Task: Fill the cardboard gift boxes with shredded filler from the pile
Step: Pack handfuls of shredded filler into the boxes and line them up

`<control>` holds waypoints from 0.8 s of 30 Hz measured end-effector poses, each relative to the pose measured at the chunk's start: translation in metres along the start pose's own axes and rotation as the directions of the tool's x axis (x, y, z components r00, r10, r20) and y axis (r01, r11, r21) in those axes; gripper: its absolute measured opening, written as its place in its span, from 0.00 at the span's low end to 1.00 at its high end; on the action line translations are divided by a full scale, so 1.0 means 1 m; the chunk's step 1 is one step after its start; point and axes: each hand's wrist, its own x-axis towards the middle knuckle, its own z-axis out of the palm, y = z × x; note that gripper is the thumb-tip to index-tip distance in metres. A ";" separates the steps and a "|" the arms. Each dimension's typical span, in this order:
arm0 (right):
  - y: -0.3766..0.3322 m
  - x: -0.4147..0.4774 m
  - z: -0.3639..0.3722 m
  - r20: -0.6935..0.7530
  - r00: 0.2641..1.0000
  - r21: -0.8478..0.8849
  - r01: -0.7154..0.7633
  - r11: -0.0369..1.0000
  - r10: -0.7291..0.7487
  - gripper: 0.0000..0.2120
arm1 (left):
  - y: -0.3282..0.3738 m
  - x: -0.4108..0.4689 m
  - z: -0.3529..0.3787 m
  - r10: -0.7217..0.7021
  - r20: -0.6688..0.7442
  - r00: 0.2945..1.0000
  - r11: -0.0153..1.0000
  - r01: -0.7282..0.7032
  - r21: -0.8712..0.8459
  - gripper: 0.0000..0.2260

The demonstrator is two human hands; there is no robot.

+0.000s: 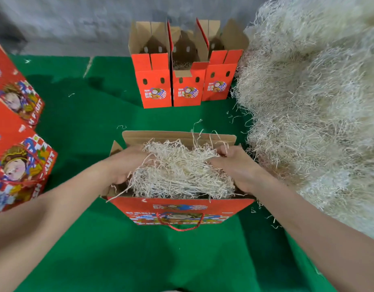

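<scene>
The left hand and right hand are gripping a wad of cream shredded paper filler, fingers curling into its ends, and the wad is resting in the open top of the red cardboard gift box. The large filler pile is lying just right of that box on the green bench.

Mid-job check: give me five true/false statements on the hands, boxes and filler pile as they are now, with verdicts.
1. The left hand and the right hand are both in the filler atop the near box. True.
2. The pile lies left of that box. False: it lies to its right.
3. Three open boxes stand at the back. True.
4. The near box is closed. False: its top is open.
5. The table cover is blue. False: it is green.
</scene>
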 end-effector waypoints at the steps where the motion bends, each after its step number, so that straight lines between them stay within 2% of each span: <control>1: 0.000 -0.001 -0.002 -0.010 1.000 -0.020 0.000 1.000 0.000 0.07 | -0.002 0.000 -0.004 0.006 0.009 1.000 1.000 -0.007 0.024 0.30; 3: 0.000 0.000 -0.006 -0.045 0.999 -0.056 -0.011 0.998 0.009 0.06 | -0.002 0.000 -0.009 0.017 0.019 1.000 0.997 -0.019 0.078 0.33; 6: -0.002 -0.001 -0.014 -0.078 0.997 -0.061 -0.011 0.998 0.006 0.13 | 0.005 -0.009 -0.008 0.019 0.053 0.998 0.995 -0.024 0.101 0.42; 7: -0.003 -0.002 -0.015 -0.085 0.996 -0.033 0.016 0.999 -0.019 0.12 | 0.007 -0.010 -0.006 0.021 0.048 0.999 0.994 -0.026 0.102 0.43; 9: -0.007 -0.005 -0.015 -0.023 0.999 0.088 0.037 0.995 -0.035 0.10 | 0.008 -0.009 -0.001 0.047 -0.012 0.999 0.992 -0.045 0.122 0.35; 10: -0.010 -0.007 -0.015 0.077 0.996 0.145 0.027 0.989 -0.038 0.13 | 0.009 -0.006 0.002 0.079 -0.052 0.996 0.984 -0.069 0.167 0.26; 11: -0.013 -0.008 -0.013 0.203 0.979 0.159 -0.002 0.987 -0.030 0.18 | 0.012 -0.006 0.007 0.118 -0.093 0.989 0.968 -0.094 0.233 0.16; 12: -0.016 -0.010 -0.008 0.299 0.954 0.130 -0.037 0.991 -0.004 0.21 | 0.014 -0.007 0.012 0.155 -0.122 0.980 0.950 -0.114 0.289 0.11; 13: -0.017 -0.010 0.000 0.339 0.940 0.078 -0.063 0.995 0.033 0.20 | 0.016 -0.010 0.017 0.180 -0.116 0.977 0.943 -0.138 0.303 0.10; 14: -0.017 -0.008 0.009 0.329 0.941 0.017 -0.085 0.996 0.075 0.20 | 0.016 -0.009 0.020 0.177 -0.057 0.983 0.952 -0.156 0.262 0.12; 15: -0.014 -0.003 0.015 0.281 0.953 -0.027 -0.112 0.993 0.115 0.24 | 0.016 -0.010 0.021 0.152 0.047 0.987 0.974 -0.157 0.162 0.21; 16: -0.012 0.001 0.018 0.204 0.970 -0.037 -0.131 0.991 0.136 0.27 | 0.016 -0.013 0.018 0.124 0.151 0.981 0.992 -0.128 0.013 0.33; 17: -0.010 0.005 0.018 0.129 0.980 -0.043 -0.145 0.988 0.150 0.29 | 0.015 -0.016 0.012 0.124 0.215 0.969 0.984 -0.091 -0.154 0.40; 18: -0.010 0.006 0.016 0.070 0.984 -0.048 -0.159 0.986 0.162 0.27 | 0.012 -0.016 0.002 0.139 0.221 0.965 0.943 -0.061 -0.327 0.36; 20: -0.007 0.006 0.004 0.009 0.983 -0.018 -0.182 0.983 0.182 0.20 | 0.009 -0.016 -0.013 0.183 0.165 0.969 0.782 -0.042 -0.622 0.13; 21: -0.007 0.006 -0.001 0.011 0.980 0.010 -0.198 0.980 0.198 0.12 | 0.008 -0.016 -0.018 0.159 0.127 0.979 0.719 -0.027 -0.695 0.05; 22: -0.009 0.003 -0.003 0.037 0.976 0.040 -0.216 0.976 0.215 0.05 | 0.006 -0.015 -0.019 0.128 0.086 0.988 0.693 -0.027 -0.720 0.04; 23: -0.009 0.003 -0.003 0.075 0.974 0.075 -0.219 0.973 0.214 0.04 | 0.005 -0.016 -0.017 0.105 0.070 0.992 0.702 -0.025 -0.712 0.07; 24: -0.010 0.003 -0.002 0.122 0.972 0.103 -0.214 0.971 0.201 0.10 | 0.005 -0.015 -0.014 0.106 0.087 0.991 0.718 -0.016 -0.695 0.07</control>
